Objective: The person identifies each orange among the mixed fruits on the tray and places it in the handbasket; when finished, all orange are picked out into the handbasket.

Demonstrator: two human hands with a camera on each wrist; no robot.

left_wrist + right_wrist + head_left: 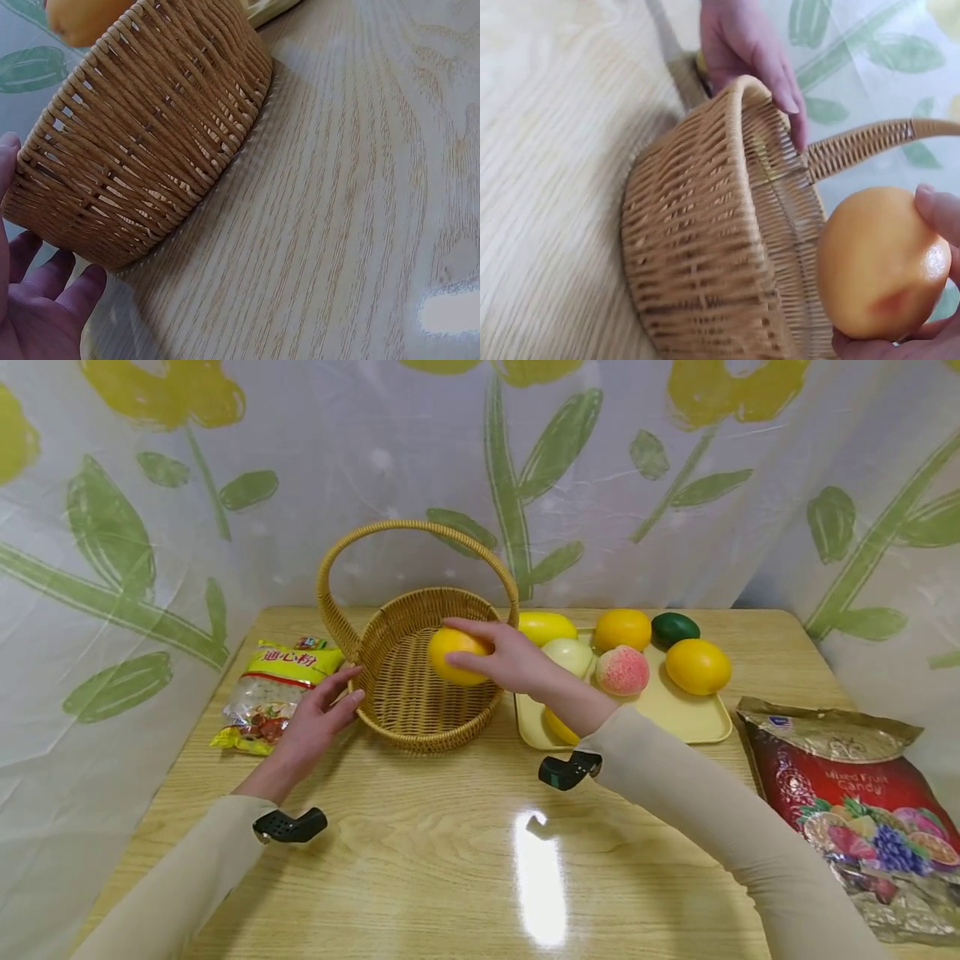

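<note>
One orange fruit [450,662] we grip in our right hand [513,653] is unreleased over the basket [427,741] our loose left hand [318,718] touches, with more fruit [622,671] seemingly left on the tray [678,718].

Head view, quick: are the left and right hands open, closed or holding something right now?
Left hand: open, touching the basket.
Right hand: closed, holding an orange fruit.
</note>
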